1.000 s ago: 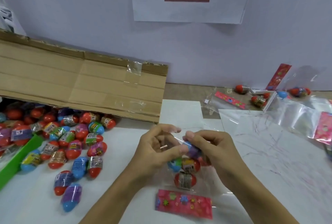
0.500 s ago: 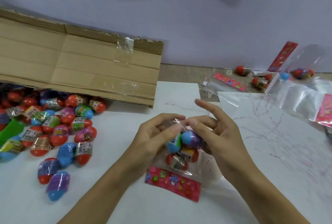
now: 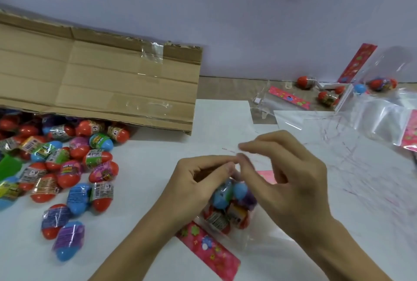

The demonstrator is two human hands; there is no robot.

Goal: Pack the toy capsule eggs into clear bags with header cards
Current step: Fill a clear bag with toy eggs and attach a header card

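Note:
A clear bag [image 3: 255,239] with a pink flowered header card [image 3: 208,250] lies on the white table in front of me. Several capsule eggs [image 3: 228,204] in blue, purple and red sit inside it. My left hand [image 3: 198,186] pinches the bag's open top edge between thumb and fingers. My right hand [image 3: 286,174] meets it from the right, thumb and forefinger closed on the same edge, other fingers lifted. A pile of loose wrapped eggs [image 3: 67,168] spreads at the left.
A flattened cardboard box [image 3: 101,86] lies at the back left over the egg pile. Empty clear bags [image 3: 379,122], a pink card [image 3: 288,99] and a few eggs [image 3: 327,98] lie at the back right by the wall. A green piece [image 3: 9,168] sits at far left.
The view has tilted down. The last egg has gone into the bag, and both hands have shifted up to pinch the bag's top edge, the right fingers now spread and blurred.

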